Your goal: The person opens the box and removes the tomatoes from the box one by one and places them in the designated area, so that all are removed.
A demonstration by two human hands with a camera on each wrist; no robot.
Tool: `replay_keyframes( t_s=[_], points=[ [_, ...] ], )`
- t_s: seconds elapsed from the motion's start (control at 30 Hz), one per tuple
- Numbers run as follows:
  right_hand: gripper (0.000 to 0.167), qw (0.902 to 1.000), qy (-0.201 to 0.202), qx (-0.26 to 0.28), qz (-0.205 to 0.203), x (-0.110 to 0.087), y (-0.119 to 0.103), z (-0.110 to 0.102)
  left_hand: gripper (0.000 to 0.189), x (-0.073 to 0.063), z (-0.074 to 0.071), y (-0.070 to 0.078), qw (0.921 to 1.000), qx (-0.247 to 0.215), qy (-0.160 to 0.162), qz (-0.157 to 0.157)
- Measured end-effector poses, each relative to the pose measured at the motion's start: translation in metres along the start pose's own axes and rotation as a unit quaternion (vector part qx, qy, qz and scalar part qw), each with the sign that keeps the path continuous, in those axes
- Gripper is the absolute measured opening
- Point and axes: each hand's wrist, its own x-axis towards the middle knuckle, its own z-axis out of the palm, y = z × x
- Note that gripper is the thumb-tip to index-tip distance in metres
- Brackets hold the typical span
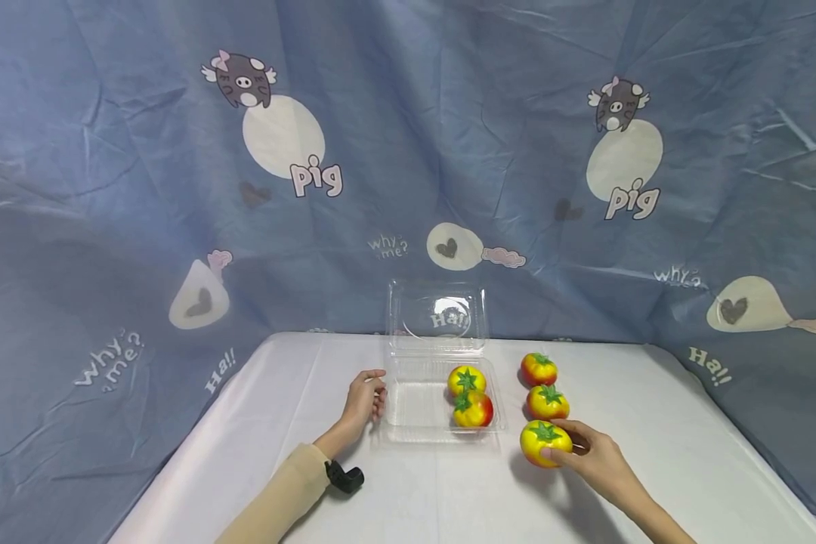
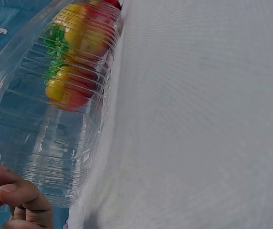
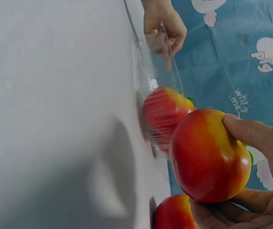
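Note:
My right hand (image 1: 601,461) grips a yellow-and-red tomato (image 1: 542,444) with a green star-shaped top, thumb on one side and fingers on the other. In the right wrist view this tomato (image 3: 208,157) hangs above the white cloth, its shadow below. Left of it, a clear plastic clamshell box (image 1: 415,434) stands with its lid raised; two similar tomatoes (image 1: 472,409) sit along its right side. My left hand (image 1: 363,400) is at the box's left rim, fingers loosely bent. In the left wrist view its fingertips (image 2: 7,187) are right by the clear rim.
Two more tomatoes (image 1: 547,403) stand in a row to the right of the box, just beyond the held one. The box lid (image 1: 438,317) leans upright at the back. A blue printed curtain (image 1: 408,151) hangs behind the white-covered table (image 1: 333,355).

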Motion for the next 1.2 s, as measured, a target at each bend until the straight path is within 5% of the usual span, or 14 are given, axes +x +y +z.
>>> replay_keyframes(
  t_s=[0.2, 1.2],
  points=[
    [0.066, 0.9997, 0.0, -0.02, 0.016, 0.001, 0.007, -0.004, 0.042, -0.011, 0.002, 0.013, 1.0, 0.003, 0.0, 0.003],
    [0.067, 0.999, 0.005, -0.029, 0.033, 0.006, 0.032, -0.003, 0.042, -0.011, 0.001, 0.011, 0.9999, -0.007, 0.0, 0.007]
  ],
)
